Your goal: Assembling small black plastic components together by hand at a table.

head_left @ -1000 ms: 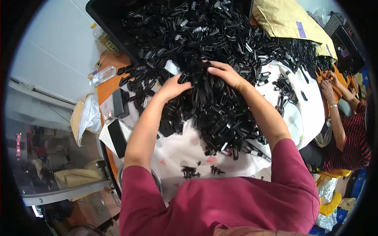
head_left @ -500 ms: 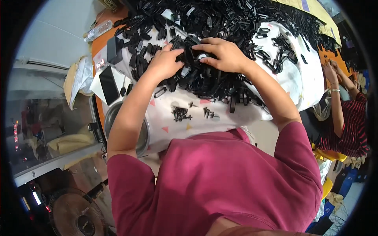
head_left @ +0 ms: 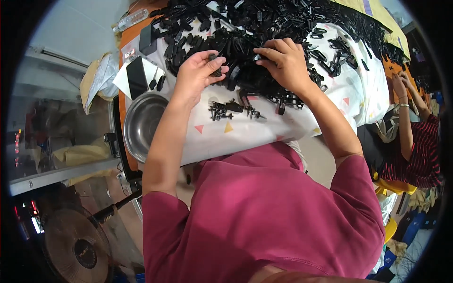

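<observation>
My left hand (head_left: 192,78) is raised over the near left edge of a big pile of small black plastic parts (head_left: 245,75). Between its thumb and fingers is a small black plastic piece (head_left: 215,64). My right hand (head_left: 289,66) is at the pile, to the right of the left one. Its fingers are bent and drawn together at the tips; what they grip, if anything, cannot be made out among the black parts. Closer to me, small dark screw-like pieces (head_left: 220,111) lie in a cluster on the white patterned cloth (head_left: 207,134), with a few more (head_left: 255,113) beside them.
A steel bowl (head_left: 134,127) stands at the table's left edge. Beyond it lie a black phone (head_left: 137,78), a dark box (head_left: 147,38) and a clear plastic bottle (head_left: 133,19). A fan (head_left: 85,252) is at lower left. Another person's hands (head_left: 400,82) work at the far right.
My hands have moved apart and lifted from the pile. The left one now holds a black piece. Some black parts have slid nearer to the screw-like pieces, and the view has shifted.
</observation>
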Action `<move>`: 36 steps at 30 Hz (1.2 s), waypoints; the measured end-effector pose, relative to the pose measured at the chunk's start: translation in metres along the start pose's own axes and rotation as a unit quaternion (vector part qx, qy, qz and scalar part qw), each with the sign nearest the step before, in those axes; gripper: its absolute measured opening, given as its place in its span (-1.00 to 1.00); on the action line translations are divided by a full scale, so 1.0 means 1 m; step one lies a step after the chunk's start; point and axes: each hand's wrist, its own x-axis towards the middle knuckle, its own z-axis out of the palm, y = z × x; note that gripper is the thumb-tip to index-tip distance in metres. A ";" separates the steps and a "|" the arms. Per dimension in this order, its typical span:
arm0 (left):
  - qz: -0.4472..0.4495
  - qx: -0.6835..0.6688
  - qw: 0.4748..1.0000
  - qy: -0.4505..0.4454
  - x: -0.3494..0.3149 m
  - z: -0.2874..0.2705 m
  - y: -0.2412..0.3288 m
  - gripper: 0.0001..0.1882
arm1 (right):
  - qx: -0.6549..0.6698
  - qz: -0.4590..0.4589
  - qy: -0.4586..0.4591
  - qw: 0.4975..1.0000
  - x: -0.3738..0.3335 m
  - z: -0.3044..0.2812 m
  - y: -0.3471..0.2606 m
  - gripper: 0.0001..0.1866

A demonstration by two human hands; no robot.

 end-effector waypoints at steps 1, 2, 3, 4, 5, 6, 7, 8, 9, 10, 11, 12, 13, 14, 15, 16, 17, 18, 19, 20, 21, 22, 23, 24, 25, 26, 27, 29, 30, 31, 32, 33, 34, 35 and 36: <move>0.003 -0.001 1.000 0.003 -0.008 0.002 0.000 -0.53 | -0.019 -0.031 0.025 0.999 -0.001 0.001 0.002 -0.72; -0.003 -0.073 0.997 -0.018 -0.016 0.005 -0.001 -0.54 | -0.039 -0.062 0.051 0.996 -0.002 0.001 0.002 -0.73; -0.008 -0.144 0.989 -0.038 -0.023 0.004 -0.002 -0.55 | -0.008 -0.062 0.082 0.995 0.000 -0.002 -0.002 -0.73; -0.005 -0.144 0.989 -0.036 -0.029 0.003 -0.004 -0.55 | -0.006 -0.065 0.083 0.994 0.000 -0.005 -0.006 -0.73; -0.013 -0.127 0.991 -0.036 -0.035 0.002 -0.005 -0.57 | 0.005 -0.018 0.067 0.998 -0.001 -0.010 -0.010 -0.70; -0.020 -0.109 0.993 -0.037 -0.040 0.002 -0.005 -0.60 | 0.016 0.028 0.053 0.998 -0.002 -0.013 -0.015 -0.68; -0.017 -0.109 0.993 -0.036 -0.044 0.002 -0.006 -0.60 | 0.085 0.032 0.068 0.994 -0.002 -0.014 -0.020 -0.64; -0.021 -0.087 0.996 -0.019 -0.047 0.004 -0.008 -0.63 | 0.086 0.030 0.069 0.993 -0.004 -0.015 -0.026 -0.64; -0.027 -0.065 0.998 -0.003 -0.049 0.004 -0.010 -0.66 | 0.196 0.073 0.060 0.976 -0.007 -0.015 -0.032 -0.64; -0.033 -0.043 0.998 0.013 -0.051 0.004 -0.013 -0.69 | 0.304 0.115 0.049 0.944 -0.009 -0.014 -0.037 -0.65; -0.042 -0.072 0.996 -0.012 -0.051 0.001 -0.014 -0.74 | 0.375 0.127 0.064 0.916 -0.009 -0.011 -0.043 -0.71; -0.044 -0.071 0.996 -0.010 -0.052 0.001 -0.015 -0.74 | 0.417 0.143 0.048 0.896 -0.012 -0.013 -0.049 -0.75; -0.060 -0.132 0.989 -0.025 -0.053 0.002 -0.015 -0.75 | 0.504 0.210 0.025 0.838 -0.015 -0.012 -0.056 -0.76; -0.076 -0.192 0.978 -0.039 -0.054 0.002 -0.016 -0.76 | 0.583 0.274 0.001 0.765 -0.018 -0.011 -0.063 -0.77; -0.064 -0.202 0.975 -0.070 -0.054 -0.001 -0.018 -0.73 | 0.577 0.280 -0.007 0.767 -0.020 -0.011 -0.066 -0.80; -0.067 -0.203 0.974 -0.071 -0.054 -0.001 -0.020 -0.73 | 0.584 0.294 -0.004 0.757 -0.023 -0.006 -0.069 -0.80; -0.075 -0.187 0.978 -0.062 -0.055 0.001 -0.020 -0.70 | 0.574 0.288 -0.003 0.766 -0.025 -0.004 -0.072 -0.79; -0.083 -0.171 0.980 -0.053 -0.057 0.003 -0.021 -0.67 | 0.565 0.282 -0.003 0.775 -0.026 -0.002 -0.077 -0.78; -0.087 -0.173 0.980 -0.052 -0.060 0.006 -0.020 -0.67 | 0.529 0.235 -0.004 0.816 -0.025 -0.003 -0.083 -0.76; -0.075 -0.181 0.977 -0.085 -0.063 0.009 -0.018 -0.65 | 0.469 0.221 -0.040 0.854 -0.029 0.001 -0.082 -0.75; -0.059 -0.190 0.973 -0.115 -0.065 0.010 -0.016 -0.63 | 0.472 0.210 -0.053 0.855 -0.027 0.000 -0.082 -0.74; -0.060 -0.193 0.973 -0.112 -0.067 0.008 -0.018 -0.63 | 0.475 0.198 -0.066 0.855 -0.026 -0.004 -0.084 -0.73; -0.019 -0.127 0.985 -0.115 -0.068 0.006 -0.020 -0.63 | 0.475 0.198 -0.070 0.854 -0.025 -0.007 -0.083 -0.73; 0.022 -0.061 0.991 -0.117 -0.071 0.005 -0.021 -0.62 | 0.523 0.210 -0.099 0.820 -0.027 -0.011 -0.083 -0.73; 0.021 -0.065 0.991 -0.114 -0.071 0.004 -0.022 -0.62 | 0.568 0.221 -0.127 0.782 -0.028 -0.014 -0.084 -0.72; 0.011 0.003 0.998 -0.070 -0.070 0.004 -0.021 -0.66 | 0.568 0.222 -0.133 0.781 -0.030 -0.013 -0.086 -0.72; 0.000 0.073 0.997 -0.027 -0.067 0.004 -0.022 -0.69 | 0.575 0.235 -0.107 0.776 -0.032 -0.010 -0.086 -0.72; 0.111 0.142 0.984 -0.014 -0.063 0.006 -0.028 -0.72 | 0.581 0.252 -0.042 0.773 -0.033 -0.011 -0.090 -0.71; 0.219 0.212 0.952 -0.001 -0.063 0.006 -0.031 -0.74 | 0.582 0.253 -0.046 0.772 -0.033 -0.011 -0.090 -0.71; 0.217 0.211 0.953 0.001 -0.065 0.008 -0.030 -0.74 | 0.544 0.209 -0.038 0.812 -0.034 -0.012 -0.089 -0.71; 0.216 0.204 0.955 -0.003 -0.068 0.010 -0.028 -0.75 | 0.503 0.164 -0.029 0.848 -0.034 -0.013 -0.087 -0.71; 0.217 0.197 0.956 -0.010 -0.070 0.013 -0.026 -0.76 | 0.408 0.044 0.006 0.912 -0.026 -0.013 -0.081 -0.73; 0.215 0.196 0.957 -0.012 -0.070 0.014 -0.027 -0.76 | 0.407 0.046 0.006 0.912 -0.025 -0.014 -0.080 -0.73; 0.241 0.215 0.946 -0.002 -0.070 0.015 -0.028 -0.76 | 0.398 0.047 0.010 0.916 -0.025 -0.014 -0.079 -0.72; 0.267 0.233 0.935 0.007 -0.069 0.015 -0.029 -0.75 | 0.389 0.047 0.015 0.920 -0.024 -0.014 -0.078 -0.72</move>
